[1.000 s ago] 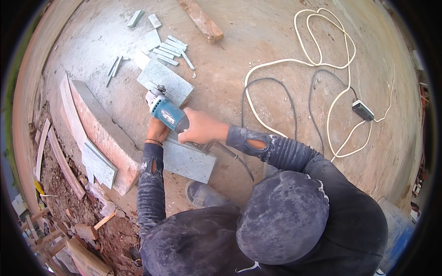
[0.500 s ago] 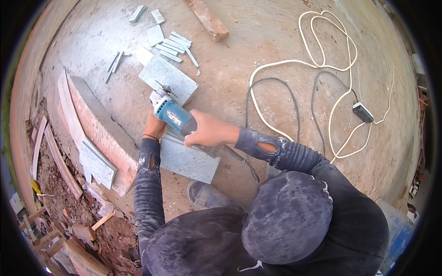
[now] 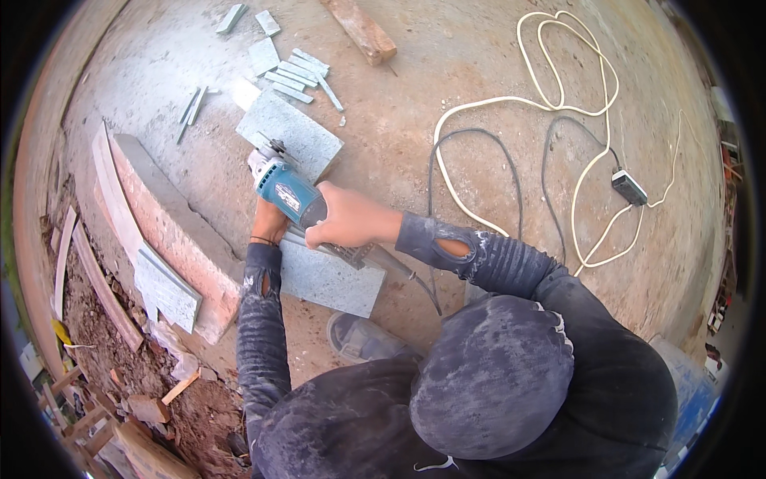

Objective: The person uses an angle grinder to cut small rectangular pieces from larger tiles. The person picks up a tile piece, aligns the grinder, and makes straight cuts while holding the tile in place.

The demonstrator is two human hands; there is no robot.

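Note:
An angle grinder [image 3: 287,193] with a blue-green body and a silver head is held by my right hand [image 3: 351,217], whose fingers wrap round its rear. Its disc [image 3: 271,148] is at the lower left part of a grey stone tile [image 3: 299,136]; whether it touches the tile I cannot tell. My left hand [image 3: 269,220] is beside and partly beneath the grinder, and its fingers are hidden there. Nearer to me another grey tile [image 3: 339,279] lies flat, with narrow strips at its far edge under the grinder.
Cut stone strips [image 3: 299,73] and small offcuts lie beyond the tile. A concrete block [image 3: 171,223] with tile pieces [image 3: 166,287] leaning on it is at left. A wooden beam [image 3: 363,36] lies far off. To the right are a looped white cable [image 3: 487,100] and a black socket box [image 3: 629,188].
The grinder and my right hand have shifted slightly to the left. My left hand stays close beside the grinder's head.

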